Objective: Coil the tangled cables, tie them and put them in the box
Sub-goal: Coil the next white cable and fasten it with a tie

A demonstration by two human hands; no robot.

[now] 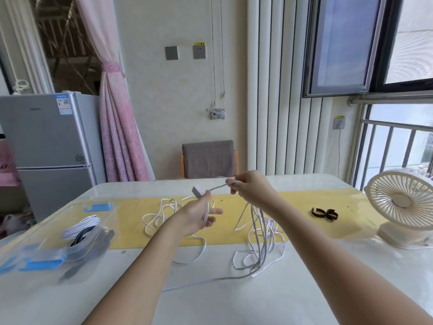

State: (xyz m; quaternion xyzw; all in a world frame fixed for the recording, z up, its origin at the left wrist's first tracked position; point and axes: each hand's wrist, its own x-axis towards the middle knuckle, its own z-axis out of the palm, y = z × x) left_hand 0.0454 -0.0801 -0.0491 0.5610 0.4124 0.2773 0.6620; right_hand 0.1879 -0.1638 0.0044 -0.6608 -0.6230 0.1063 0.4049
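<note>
left hand [196, 216] gripping white cable [218, 188] just below its plug [196, 191], fingers curled; right hand [250, 187] pinching same cable, loops hanging to table [234, 301].

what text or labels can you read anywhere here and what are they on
yellow sticker over the wall socket: starts "小心", rest blurred
second yellow sticker over the socket by the window: too small to read
fridge brand mark: blurred, unreadable
blue label on the fridge: too small
white cable, box, fan: no text seen
</note>
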